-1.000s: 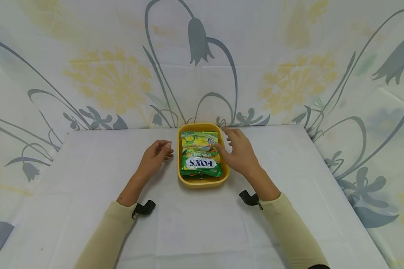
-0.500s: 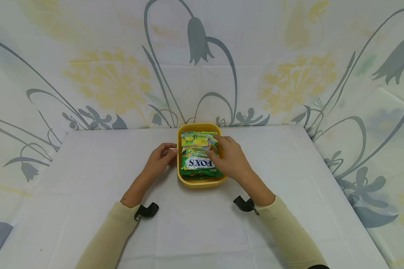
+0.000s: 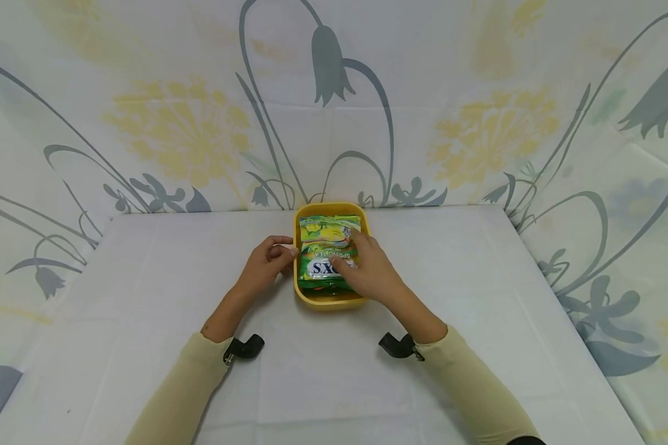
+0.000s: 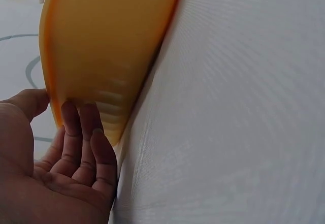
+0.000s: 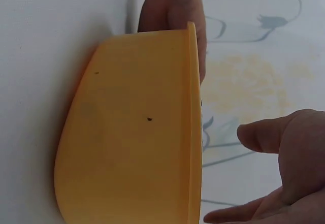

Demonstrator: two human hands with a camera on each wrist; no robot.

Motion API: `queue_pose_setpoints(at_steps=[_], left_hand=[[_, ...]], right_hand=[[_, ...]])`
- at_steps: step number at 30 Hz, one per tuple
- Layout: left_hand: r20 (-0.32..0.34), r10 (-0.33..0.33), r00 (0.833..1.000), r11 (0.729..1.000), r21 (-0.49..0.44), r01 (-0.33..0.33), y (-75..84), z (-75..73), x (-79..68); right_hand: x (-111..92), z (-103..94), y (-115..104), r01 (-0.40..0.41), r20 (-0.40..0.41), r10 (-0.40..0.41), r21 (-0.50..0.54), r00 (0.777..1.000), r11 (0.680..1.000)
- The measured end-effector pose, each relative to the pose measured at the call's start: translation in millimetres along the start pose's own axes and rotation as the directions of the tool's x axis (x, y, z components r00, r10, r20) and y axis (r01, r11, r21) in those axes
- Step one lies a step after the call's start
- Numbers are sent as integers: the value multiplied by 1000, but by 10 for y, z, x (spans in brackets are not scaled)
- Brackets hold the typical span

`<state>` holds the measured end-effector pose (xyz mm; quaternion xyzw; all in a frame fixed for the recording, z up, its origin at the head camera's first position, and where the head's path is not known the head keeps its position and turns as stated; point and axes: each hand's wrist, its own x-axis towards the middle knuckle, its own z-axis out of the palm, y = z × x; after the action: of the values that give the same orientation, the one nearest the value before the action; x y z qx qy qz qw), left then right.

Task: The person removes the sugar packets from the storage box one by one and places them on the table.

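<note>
A yellow plastic tub (image 3: 329,304) stands on the white cloth near the back wall. Inside lies a green-and-yellow Fox's Spring Tea candy packet (image 3: 325,232); whether others lie under it is hidden. My left hand (image 3: 267,262) lightly holds the tub's left side. In the left wrist view its thumb (image 4: 36,101) meets the rim while the curled fingers (image 4: 90,120) lie against the outer wall. Over the packet's right part hovers my right hand (image 3: 370,269), thumb and fingers spread apart. The right wrist view shows that hand above the rim, with nothing gripped.
White cloth (image 3: 323,377) covers the table around the tub. A floral-printed curtain (image 3: 200,123) rises right behind the tub and along both sides. Black wrist cameras (image 3: 245,347) are strapped near the cuffs.
My left hand has moved right, from beside the tub to its rim. My right hand has shifted left from the tub's right edge to over the packet. The tub stays put.
</note>
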<state>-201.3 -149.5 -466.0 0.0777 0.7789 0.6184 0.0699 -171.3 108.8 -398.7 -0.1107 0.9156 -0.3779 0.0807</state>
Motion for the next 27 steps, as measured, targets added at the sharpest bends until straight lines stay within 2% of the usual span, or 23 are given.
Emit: queue_pose_setpoints(at_steps=[6, 10, 12, 15, 18, 19, 23, 27], left_hand=[[4, 4, 1000, 1000, -2, -4, -38, -1, 19], [6, 16, 1000, 1000, -11, -16, -57, -6, 19], [9, 22, 1000, 1000, -17, -22, -62, -7, 22], [9, 24, 1000, 999, -25, -24, -59, -8, 27], [5, 22, 1000, 999, -29, -22, -50, -9, 27], [4, 22, 1000, 999, -30, -21, -53, -10, 29], [3, 19, 1000, 999, -26, -19, -65, -14, 33], [2, 11, 1000, 1000, -22, -11, -71, -14, 30]], right_hand=[[38, 32, 63, -17, -61, 21, 61, 998, 998], [67, 43, 128, -15, -115, 37, 192, 993, 981], [79, 36, 146, -24, -115, 61, 297, 991, 955], [96, 16, 143, -64, -73, 107, 444, 992, 894], [124, 3, 123, -108, -10, 136, 550, 991, 828], [133, 0, 118, -121, 7, 141, 565, 990, 816], [163, -11, 114, -157, 57, 154, 607, 986, 779], [177, -19, 130, -187, 97, 161, 599, 982, 779]])
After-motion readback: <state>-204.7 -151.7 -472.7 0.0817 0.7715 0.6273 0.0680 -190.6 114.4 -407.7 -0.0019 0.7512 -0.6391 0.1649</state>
